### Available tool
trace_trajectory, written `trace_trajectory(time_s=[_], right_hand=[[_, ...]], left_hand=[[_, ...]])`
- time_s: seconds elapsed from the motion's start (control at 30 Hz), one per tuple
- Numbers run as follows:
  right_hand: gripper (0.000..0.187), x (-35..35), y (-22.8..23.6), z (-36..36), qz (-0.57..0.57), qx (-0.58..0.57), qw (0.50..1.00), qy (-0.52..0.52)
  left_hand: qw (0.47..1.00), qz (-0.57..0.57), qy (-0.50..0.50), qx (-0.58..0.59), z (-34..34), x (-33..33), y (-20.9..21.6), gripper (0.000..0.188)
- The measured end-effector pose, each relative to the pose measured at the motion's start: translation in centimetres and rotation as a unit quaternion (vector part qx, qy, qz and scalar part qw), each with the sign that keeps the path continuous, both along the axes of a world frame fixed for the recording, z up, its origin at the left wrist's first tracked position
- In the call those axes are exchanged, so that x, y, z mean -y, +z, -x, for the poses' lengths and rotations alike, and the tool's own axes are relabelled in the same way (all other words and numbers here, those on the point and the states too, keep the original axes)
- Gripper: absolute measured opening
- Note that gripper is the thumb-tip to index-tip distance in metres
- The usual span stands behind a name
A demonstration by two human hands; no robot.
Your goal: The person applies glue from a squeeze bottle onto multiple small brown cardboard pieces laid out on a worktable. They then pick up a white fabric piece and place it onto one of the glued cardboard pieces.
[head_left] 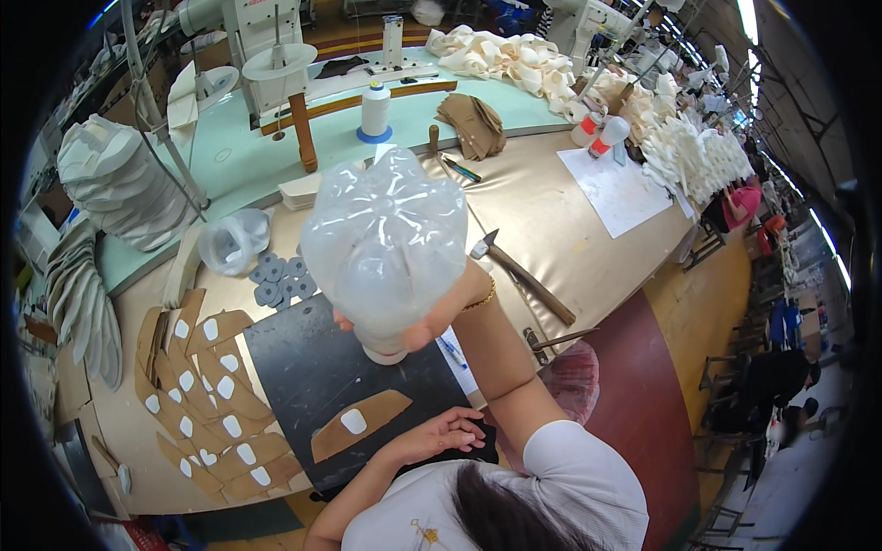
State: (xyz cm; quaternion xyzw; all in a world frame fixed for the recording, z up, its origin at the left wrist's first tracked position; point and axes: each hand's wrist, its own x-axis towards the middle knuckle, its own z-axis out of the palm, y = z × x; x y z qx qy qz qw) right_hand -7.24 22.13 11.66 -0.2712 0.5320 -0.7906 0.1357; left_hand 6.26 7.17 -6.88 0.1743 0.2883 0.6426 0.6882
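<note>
My right hand (427, 326) is closed round a big clear plastic bottle (386, 230), raised close to the view with its ribbed base toward me and its neck pointing down over the black board (285, 354). Part of that hand is hidden behind the bottle; what is inside it I cannot make out. My left hand (441, 434) is empty, its fingers loosely bent and apart, beside the board's near right edge. On the board lies a curved brown piece (381, 410) with a white patch (353, 421), apart from my left hand.
Several brown pieces with white patches (216, 386) overlap to the left. Grey discs (280, 275) and a plastic bag (234, 241) sit behind them. A hammer (528, 280) lies at right. A thread cone (375, 110) stands by the sewing machine (271, 50).
</note>
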Motion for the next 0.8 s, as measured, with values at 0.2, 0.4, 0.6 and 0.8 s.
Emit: trace_trajectory(time_s=[0.2,0.4,0.6,0.8], right_hand=[[0.106,0.2,-1.6,0.4,0.037,-0.037,0.999,-0.01],[0.1,0.6,-0.7,0.6,0.062,0.019,0.997,-0.04],[0.097,0.2,-2.0,0.6,0.081,0.024,0.993,-0.083],[0.078,-0.2,-2.5,1.1,0.085,-0.052,0.995,-0.021]], left_hand=[[1.0,0.003,-0.001,-0.008,0.0,0.0,-0.4,0.046],[1.0,-0.003,0.0,-0.024,0.5,-0.4,-0.2,0.049],[0.998,0.001,-0.011,-0.064,0.8,-0.7,0.1,0.047],[0.998,0.004,-0.008,-0.064,0.9,-0.3,0.1,0.049]])
